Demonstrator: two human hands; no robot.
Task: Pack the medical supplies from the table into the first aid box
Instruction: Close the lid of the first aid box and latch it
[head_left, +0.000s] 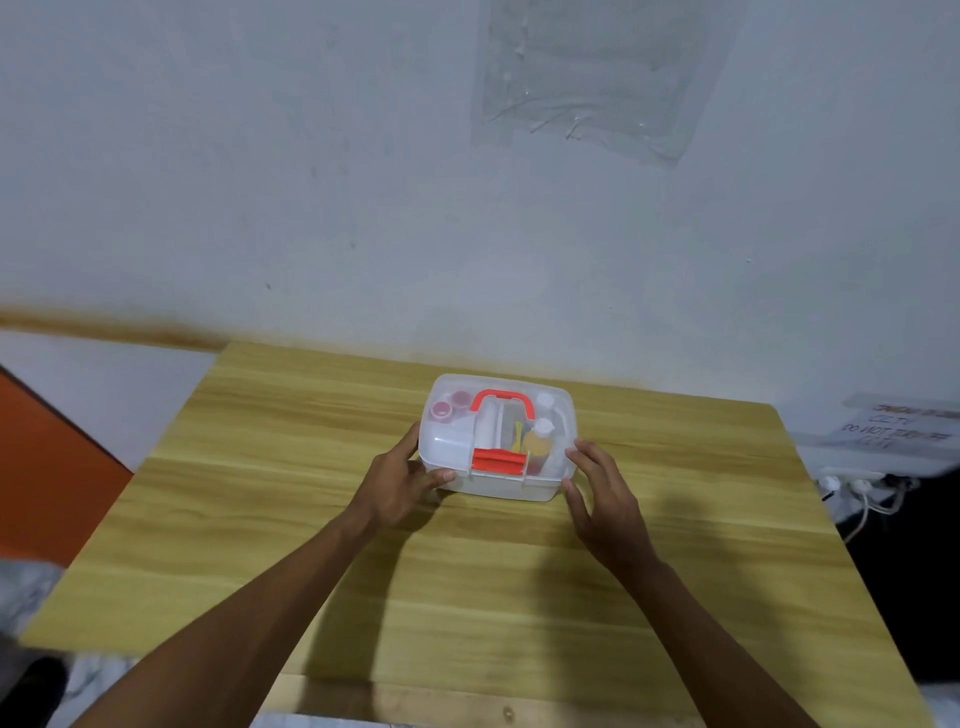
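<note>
A clear plastic first aid box (452, 441) with a red handle (503, 402) and a red latch (498, 461) stands on the wooden table (311, 519), lid down. Through the lid I see pink-capped jars (451, 405), a yellow bottle (539, 444) and a white bottle (546, 402) inside. My left hand (402, 480) grips the box's front left corner, thumb on its front wall. My right hand (605, 493) rests against the front right corner, fingers spread along the box's side.
The table stands against a pale wall. A plastic sheet (597, 78) is taped to the wall above. At the right, a paper sign (898, 428) and a power strip with cables (862, 486) sit beyond the table's edge. An orange panel (47, 467) is at the left.
</note>
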